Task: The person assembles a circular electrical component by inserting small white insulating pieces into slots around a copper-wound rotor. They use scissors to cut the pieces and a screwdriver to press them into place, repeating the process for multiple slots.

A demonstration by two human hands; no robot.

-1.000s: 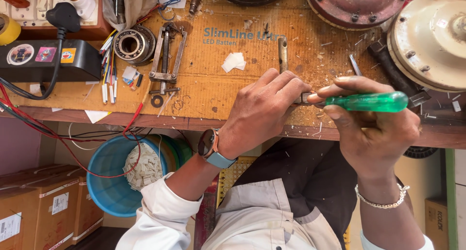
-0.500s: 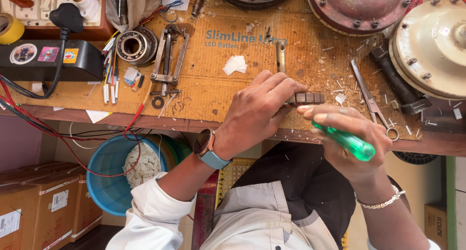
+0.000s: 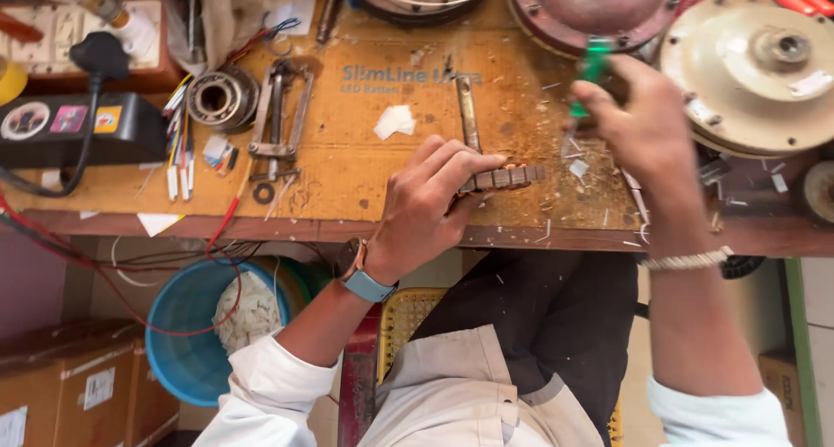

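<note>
Near the workbench front edge, the left hand pinches a small slotted winding core; the right hand, fist closed round a green-handled screwdriver, is lifted away toward the far edge, so the step looks like a pause between pokes; next comes bringing the tip back into a slot

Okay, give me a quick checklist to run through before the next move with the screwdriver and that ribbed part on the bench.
1. Left hand grips the ribbed part: ok, fingers pinch its near end on the bench.
2. Right hand holds the green screwdriver: ok, lifted toward the back of the bench, away from the part.
3. Screwdriver tip in view: cannot tell, only the handle shows.
4. Bench around the part free of debris: not ok, chips and white scraps lie scattered there.
5. Metal bar clear of the part: not ok, it lies right behind the part and seems to touch it.
</note>
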